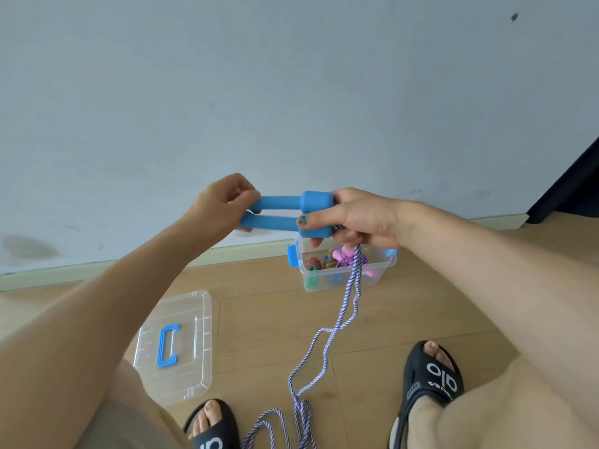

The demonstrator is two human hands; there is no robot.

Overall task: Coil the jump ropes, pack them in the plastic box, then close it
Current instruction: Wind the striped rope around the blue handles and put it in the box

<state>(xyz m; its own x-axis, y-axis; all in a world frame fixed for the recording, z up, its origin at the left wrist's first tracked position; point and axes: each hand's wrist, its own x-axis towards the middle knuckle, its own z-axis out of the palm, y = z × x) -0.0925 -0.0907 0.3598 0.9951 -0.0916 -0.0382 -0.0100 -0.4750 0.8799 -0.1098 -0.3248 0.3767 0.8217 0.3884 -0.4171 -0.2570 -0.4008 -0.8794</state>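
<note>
Both hands, left [223, 202] and right [353, 218], grip the paired blue handles [278, 212] together. The rope [343, 306] hangs free for coiling. The box [343, 270] waits open.

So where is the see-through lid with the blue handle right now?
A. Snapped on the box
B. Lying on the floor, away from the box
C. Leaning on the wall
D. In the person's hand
B: the lid lies flat on the wooden floor, apart from the open plastic box, which has no lid on it.
</note>
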